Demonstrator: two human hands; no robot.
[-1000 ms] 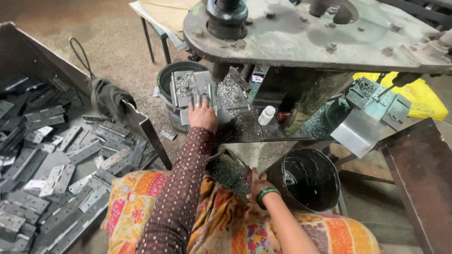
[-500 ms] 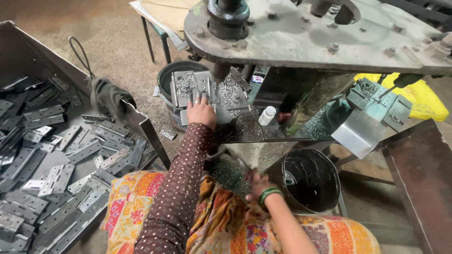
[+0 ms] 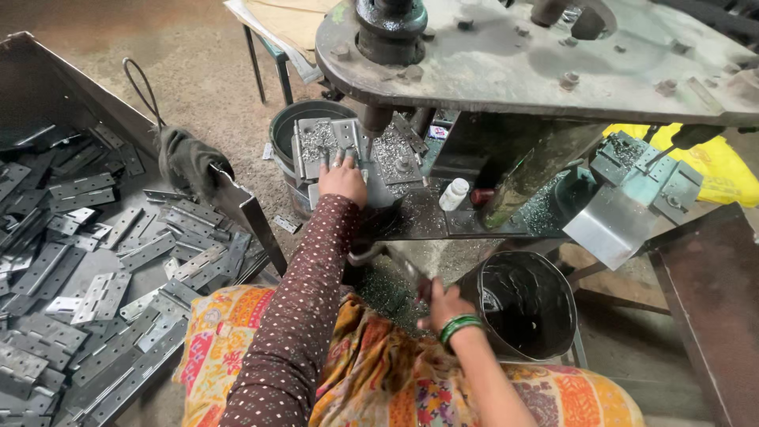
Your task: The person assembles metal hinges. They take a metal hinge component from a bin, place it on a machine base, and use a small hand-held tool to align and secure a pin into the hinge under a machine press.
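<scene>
Left hand [image 3: 344, 180] presses flat on a grey metal hinge plate [image 3: 338, 136] under the drill spindle [image 3: 373, 120]; right hand [image 3: 444, 304] grips a dark lever handle [image 3: 411, 277] below it.

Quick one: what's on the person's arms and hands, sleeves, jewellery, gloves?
No gloves. The left hand comes out of a long dark maroon sleeve with small pale dots. The right hand is bare-armed, with green bangles at the wrist.

Left hand [image 3: 344, 180] at frame centre rests on metal plate [image 3: 336, 142] under the drill spindle [image 3: 374, 120], shavings all round. Right hand [image 3: 444, 304], green bangle [image 3: 460, 326], grips a lever handle [image 3: 411, 277] lower centre, beside black bucket [image 3: 528, 304]. Hinge pile [image 3: 87, 261] fills tray at left.
</scene>
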